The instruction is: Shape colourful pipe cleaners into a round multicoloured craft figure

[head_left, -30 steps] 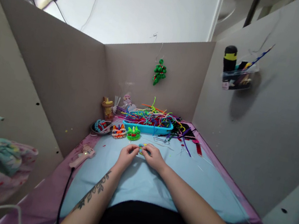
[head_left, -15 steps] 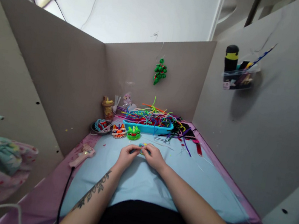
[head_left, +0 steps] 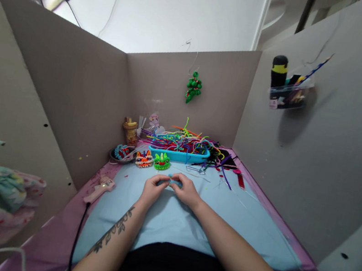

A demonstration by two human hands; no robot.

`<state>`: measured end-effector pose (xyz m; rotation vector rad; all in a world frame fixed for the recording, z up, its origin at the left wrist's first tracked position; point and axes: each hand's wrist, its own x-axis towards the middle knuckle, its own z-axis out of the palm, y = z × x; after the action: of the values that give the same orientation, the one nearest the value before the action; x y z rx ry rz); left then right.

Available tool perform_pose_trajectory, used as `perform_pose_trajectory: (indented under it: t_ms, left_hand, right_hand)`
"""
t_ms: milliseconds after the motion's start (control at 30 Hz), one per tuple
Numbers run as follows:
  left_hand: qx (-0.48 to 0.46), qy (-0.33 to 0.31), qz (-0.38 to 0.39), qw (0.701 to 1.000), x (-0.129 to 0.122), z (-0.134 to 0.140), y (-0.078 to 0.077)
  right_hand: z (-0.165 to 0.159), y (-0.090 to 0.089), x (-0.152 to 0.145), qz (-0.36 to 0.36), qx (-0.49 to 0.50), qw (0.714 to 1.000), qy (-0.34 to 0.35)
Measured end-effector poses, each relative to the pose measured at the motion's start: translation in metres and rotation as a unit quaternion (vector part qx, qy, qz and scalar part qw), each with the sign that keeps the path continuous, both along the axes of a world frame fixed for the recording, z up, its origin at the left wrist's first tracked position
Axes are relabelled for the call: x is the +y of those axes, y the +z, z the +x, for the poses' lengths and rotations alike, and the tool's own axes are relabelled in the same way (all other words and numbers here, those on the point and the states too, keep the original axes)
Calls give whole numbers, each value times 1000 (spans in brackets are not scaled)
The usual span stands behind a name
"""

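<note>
Both hands meet over the light blue cloth, fingertips pinched on a small blue pipe-cleaner piece (head_left: 177, 183), which the fingers mostly cover. My left hand (head_left: 154, 189) grips its left side between thumb and fingers. From the other side, my right hand (head_left: 188, 193) closes on it with the fingertips. Just beyond the hands sit a green pipe-cleaner animal head (head_left: 161, 162) and an orange and white one (head_left: 144, 159). Metal tweezers or a similar small tool (head_left: 195, 169) lies to their right.
A blue tray (head_left: 177, 156) heaped with colourful pipe cleaners (head_left: 186, 143) stands at the back. A dark bowl (head_left: 115, 158) with a blue and red piece is at the left, nearer a pink glue gun (head_left: 99, 190) with a black cord. Grey panels (head_left: 176, 79) enclose the table.
The piece has turned between the fingers: yellow showed on it before, and mostly blue shows now. Both hands stay in nearly the same place.
</note>
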<state>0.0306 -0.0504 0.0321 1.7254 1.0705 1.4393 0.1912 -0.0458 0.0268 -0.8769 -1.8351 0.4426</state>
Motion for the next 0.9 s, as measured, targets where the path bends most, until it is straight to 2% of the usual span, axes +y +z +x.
perform_pose_trajectory:
  t_ms: [267,500,900]
  left_hand:
    - [-70,-56,-122,989,-2,4,1]
    - [-74,-54,-115,989,-3,4,2]
    - [-24,-21,-65,997,1,1,-1]
  right_hand:
    - [1,4,-1,33,-6,999,-14]
    - [1,2,0,45,-46,998,-13]
    - [3,-1,4,40,-72,996,-16]
